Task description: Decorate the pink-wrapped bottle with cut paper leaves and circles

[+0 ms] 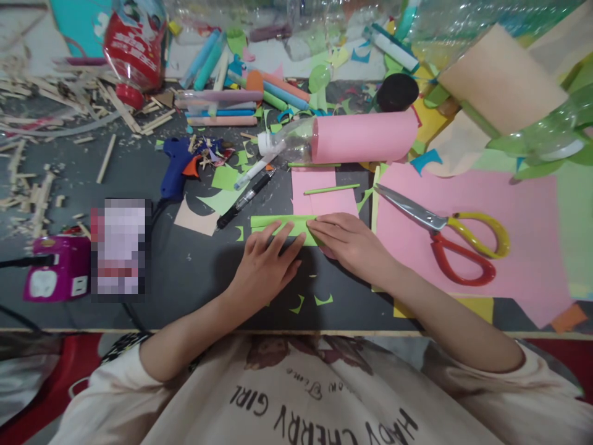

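A strip of bright green paper point(273, 221) lies on the dark table, its far edge folded or rolled over. My left hand point(270, 256) rests on its left half with fingers spread. On the right end, my right hand point(345, 238) presses with its fingers stretched out side by side; its fingertips partly cover the paper. Just beyond lies a pink paper piece point(315, 201) with a thin green paper roll point(332, 189) across it. Small green scraps point(323, 300) lie on the table near my wrists.
Yellow-and-red-handled scissors point(445, 225) lie on pink paper point(523, 216) at right. A bottle wrapped in pink paper point(365, 137) lies behind. A black pen point(245, 199), blue glue gun point(175, 170), phone point(121, 247) and purple power adapter point(58, 269) are at left.
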`<state>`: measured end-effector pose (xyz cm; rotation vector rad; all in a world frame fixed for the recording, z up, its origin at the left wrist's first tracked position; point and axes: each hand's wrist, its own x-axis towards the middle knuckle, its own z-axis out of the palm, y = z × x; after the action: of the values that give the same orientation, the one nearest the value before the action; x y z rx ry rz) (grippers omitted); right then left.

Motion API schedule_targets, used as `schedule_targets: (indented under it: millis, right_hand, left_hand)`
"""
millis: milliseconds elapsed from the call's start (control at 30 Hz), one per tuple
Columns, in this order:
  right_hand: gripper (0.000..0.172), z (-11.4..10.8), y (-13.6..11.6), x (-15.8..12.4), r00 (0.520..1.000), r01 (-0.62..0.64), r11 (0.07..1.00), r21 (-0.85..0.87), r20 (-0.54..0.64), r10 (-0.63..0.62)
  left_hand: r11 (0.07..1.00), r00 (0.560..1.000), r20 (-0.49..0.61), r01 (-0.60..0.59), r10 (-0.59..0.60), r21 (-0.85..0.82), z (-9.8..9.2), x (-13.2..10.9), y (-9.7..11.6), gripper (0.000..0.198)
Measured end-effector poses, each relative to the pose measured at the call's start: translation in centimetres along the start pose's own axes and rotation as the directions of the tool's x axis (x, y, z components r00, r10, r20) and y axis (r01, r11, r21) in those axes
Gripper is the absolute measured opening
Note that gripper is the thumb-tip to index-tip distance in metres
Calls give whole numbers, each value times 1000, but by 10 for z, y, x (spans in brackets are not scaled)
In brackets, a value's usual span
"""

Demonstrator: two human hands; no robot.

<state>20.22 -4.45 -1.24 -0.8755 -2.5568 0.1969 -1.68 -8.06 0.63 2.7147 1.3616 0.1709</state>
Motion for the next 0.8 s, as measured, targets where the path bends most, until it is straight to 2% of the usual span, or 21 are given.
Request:
schedule_targets:
  millis: [267, 433, 567, 800]
  right_hand:
    - [27, -1, -1, 2, 999, 18, 1000, -19, -33, -19]
    - [26, 1, -2, 2, 998, 15, 1000, 16, -61, -14]
    - [23, -1, -2, 3, 1000, 19, 1000, 19, -25, -18]
    - [26, -5, 0, 3, 1000, 14, 1000, -2, 12, -13]
  left_hand:
    - [999, 1000, -22, -8, 9, 38, -1, 1, 1, 36]
    - [999, 999, -21, 36, -36, 31, 3, 0, -2, 47]
    - [997, 997, -10, 82, -82, -2, 5, -2, -4, 49]
    - [995, 995, -61, 87, -85, 45, 5, -3, -3, 47]
